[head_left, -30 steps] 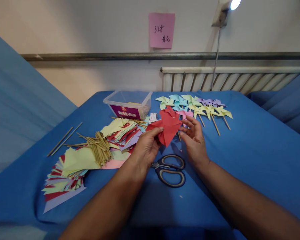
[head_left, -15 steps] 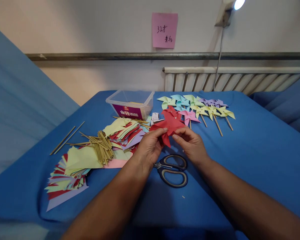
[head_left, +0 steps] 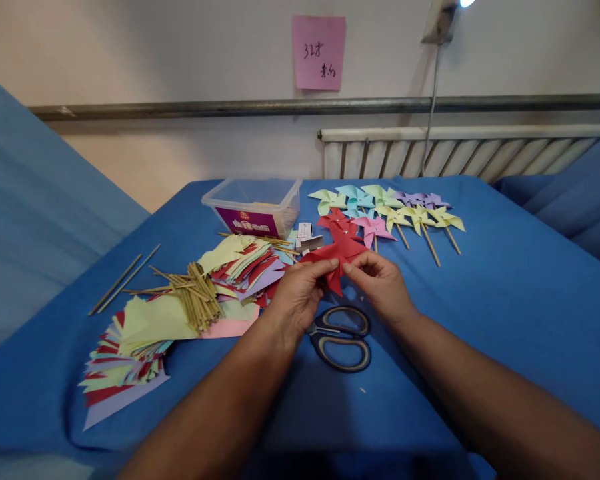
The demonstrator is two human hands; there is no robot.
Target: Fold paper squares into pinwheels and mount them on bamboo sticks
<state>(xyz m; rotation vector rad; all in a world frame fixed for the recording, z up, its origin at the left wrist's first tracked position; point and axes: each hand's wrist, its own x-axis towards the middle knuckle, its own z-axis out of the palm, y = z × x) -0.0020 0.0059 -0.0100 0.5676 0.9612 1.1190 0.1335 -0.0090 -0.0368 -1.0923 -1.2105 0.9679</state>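
A red paper pinwheel (head_left: pixel 344 248) with folded blades is held up between both hands over the middle of the table. My left hand (head_left: pixel 303 293) grips it from the left, thumb pressed near its centre. On the right edge of the paper, my right hand (head_left: pixel 380 283) pinches a blade between thumb and fingers. Scissors (head_left: pixel 343 338) with dark handles lie just below the hands, their blades partly hidden by my left hand. Behind the held paper lie other pinwheels, among them a pink pinwheel (head_left: pixel 374 230).
Left of my hands are a bundle of thin sticks (head_left: pixel 197 297), stacked coloured paper (head_left: pixel 250 263) and a fanned paper pile (head_left: pixel 125 367). A clear plastic box (head_left: pixel 253 217) stands behind, near a small white box (head_left: pixel 305 231). Several finished pinwheels (head_left: pixel 421 220) lie at back right on the blue cloth (head_left: pixel 505 320).
My right hand's fingers have closed in nearer the left thumb at the red paper's centre. The whole view has shifted slightly, with the table things sitting a little further left.
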